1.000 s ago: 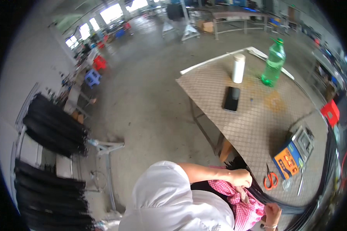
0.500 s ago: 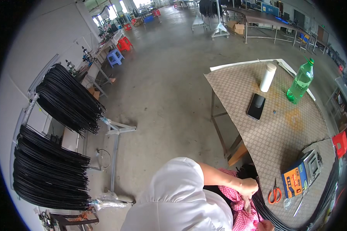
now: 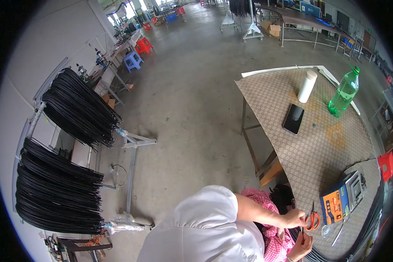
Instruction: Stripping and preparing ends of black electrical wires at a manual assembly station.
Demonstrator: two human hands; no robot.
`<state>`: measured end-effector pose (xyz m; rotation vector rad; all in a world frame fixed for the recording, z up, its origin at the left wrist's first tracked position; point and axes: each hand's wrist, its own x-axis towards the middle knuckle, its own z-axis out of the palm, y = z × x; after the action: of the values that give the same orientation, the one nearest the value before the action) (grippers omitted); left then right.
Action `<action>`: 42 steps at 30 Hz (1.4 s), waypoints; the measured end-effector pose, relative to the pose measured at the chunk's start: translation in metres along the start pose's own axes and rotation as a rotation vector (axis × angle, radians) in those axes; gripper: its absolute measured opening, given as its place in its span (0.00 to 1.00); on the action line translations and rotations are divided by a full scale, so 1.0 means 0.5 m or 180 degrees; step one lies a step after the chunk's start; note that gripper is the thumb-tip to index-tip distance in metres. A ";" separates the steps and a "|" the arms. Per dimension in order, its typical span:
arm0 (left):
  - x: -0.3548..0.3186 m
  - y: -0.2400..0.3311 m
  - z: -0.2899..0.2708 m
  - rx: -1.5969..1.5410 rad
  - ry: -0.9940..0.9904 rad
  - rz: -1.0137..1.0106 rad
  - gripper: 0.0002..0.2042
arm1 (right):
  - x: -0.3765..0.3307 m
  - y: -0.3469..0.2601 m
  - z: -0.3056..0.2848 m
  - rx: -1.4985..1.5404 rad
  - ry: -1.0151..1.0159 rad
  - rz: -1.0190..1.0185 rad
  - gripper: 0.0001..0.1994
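Note:
My left hand (image 3: 293, 218) reaches from the white sleeve (image 3: 209, 203) to the table's near edge, its fingertips pinched on the upper end of a thin black cable (image 3: 302, 233). Just below it, my right hand (image 3: 303, 247) has its fingers closed on the same cable. Orange-handled scissors (image 3: 312, 221) lie on the table right beside my left fingertips. Under my hands is pink-and-white checked cloth (image 3: 275, 244). A bundle of black cables (image 3: 367, 231) curves along the table's near and right edges; part of it is hidden behind my hands.
On the patterned tabletop (image 3: 288, 153) are a phone (image 3: 294, 118), a white bottle (image 3: 307, 87), a green plastic bottle (image 3: 344, 92) and an orange-and-blue box (image 3: 336, 203). A red box (image 3: 386, 166) sits at the right edge. Racks of black cables (image 3: 59, 192) stand at left.
My left hand has moved right, over to the table edge beside the scissors. My right hand has come up further into view, and the cable now shows between both hands.

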<state>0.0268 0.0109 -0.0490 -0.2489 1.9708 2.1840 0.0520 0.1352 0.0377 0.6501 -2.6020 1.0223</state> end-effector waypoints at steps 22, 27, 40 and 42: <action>0.017 0.049 0.006 -0.1287 -0.0953 -0.0606 0.06 | 0.005 0.057 0.001 0.2081 -0.0389 0.2270 0.09; 0.034 0.040 0.014 -0.1332 -0.1044 -0.0542 0.04 | 0.025 0.039 -0.013 0.2655 -0.0545 0.3319 0.11; 0.016 0.071 0.031 -0.2692 -0.1227 -0.1564 0.05 | -0.055 0.158 0.035 0.3055 -0.0488 0.1775 0.09; 0.029 0.034 0.045 -0.3119 -0.1346 -0.1178 0.04 | -0.031 0.140 0.011 0.4547 -0.0616 0.3083 0.09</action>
<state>0.0085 0.0321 -0.0339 -0.2219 0.4921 2.4672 0.0300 0.1817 -0.0128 -0.4732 -1.7999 3.2087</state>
